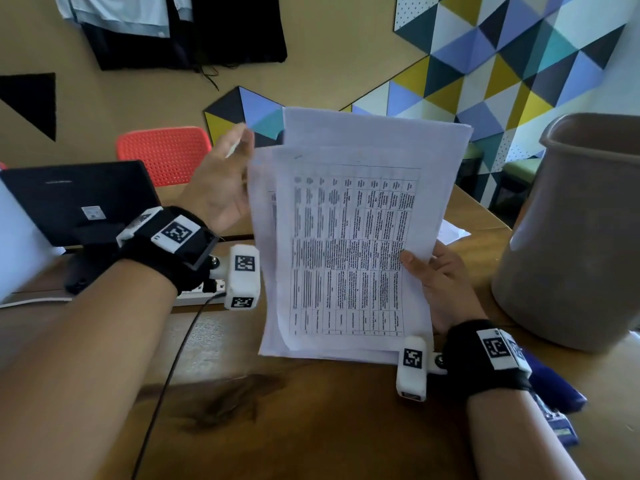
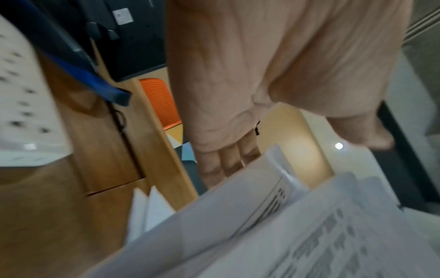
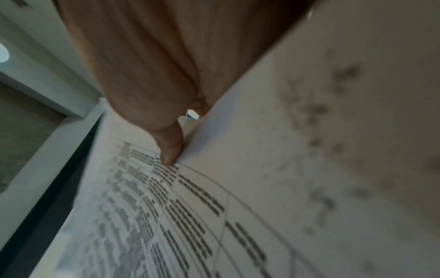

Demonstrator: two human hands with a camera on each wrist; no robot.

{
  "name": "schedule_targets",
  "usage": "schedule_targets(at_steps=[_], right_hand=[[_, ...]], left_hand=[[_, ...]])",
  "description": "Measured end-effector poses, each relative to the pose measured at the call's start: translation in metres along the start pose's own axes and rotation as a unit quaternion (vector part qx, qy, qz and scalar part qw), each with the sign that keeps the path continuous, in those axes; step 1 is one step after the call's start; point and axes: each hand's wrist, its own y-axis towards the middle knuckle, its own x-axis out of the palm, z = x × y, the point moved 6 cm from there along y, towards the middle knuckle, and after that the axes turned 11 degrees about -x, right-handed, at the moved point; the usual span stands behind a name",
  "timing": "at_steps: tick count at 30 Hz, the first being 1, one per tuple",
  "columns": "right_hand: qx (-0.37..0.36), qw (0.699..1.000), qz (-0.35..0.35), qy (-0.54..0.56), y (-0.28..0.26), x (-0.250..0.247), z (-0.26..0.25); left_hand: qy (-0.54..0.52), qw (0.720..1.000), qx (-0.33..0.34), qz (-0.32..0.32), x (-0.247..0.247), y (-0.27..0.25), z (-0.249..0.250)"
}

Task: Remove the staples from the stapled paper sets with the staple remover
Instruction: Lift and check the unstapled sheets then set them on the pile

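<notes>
A stapled paper set (image 1: 349, 244) with a printed table stands upright over the wooden table (image 1: 311, 427), its lower edge near the tabletop. My right hand (image 1: 440, 282) grips its right edge, thumb (image 3: 170, 148) on the printed front and fingers behind. My left hand (image 1: 221, 185) is flat and open at the set's upper left edge, with straight fingers (image 2: 223, 165) reaching behind the sheets (image 2: 262, 235). The sheets fan apart at the top. No staple remover shows in any view.
A large grey bin (image 1: 571, 237) stands at the right. A blue object (image 1: 554, 389) lies under my right wrist. At the left are a dark laptop (image 1: 76, 202), a power strip (image 1: 197, 292) and a black cable (image 1: 173, 368). A red chair (image 1: 166, 150) stands behind the table.
</notes>
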Motion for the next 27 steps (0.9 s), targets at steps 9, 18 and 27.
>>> schedule_targets(at_steps=[9,18,27], right_hand=[[-0.095,0.968,0.039,-0.229,0.005,0.002,-0.024],[-0.262,0.93,0.05,-0.253,0.008,0.02,-0.101],[-0.09,0.932,0.008,-0.352,0.015,-0.003,-0.034]], left_hand=[[0.018,0.993,-0.074,0.095,0.009,-0.005,-0.108],[0.097,0.965,0.209,0.125,0.044,-0.027,-0.006],[0.196,0.971,0.062,0.119,0.053,-0.01,-0.091]])
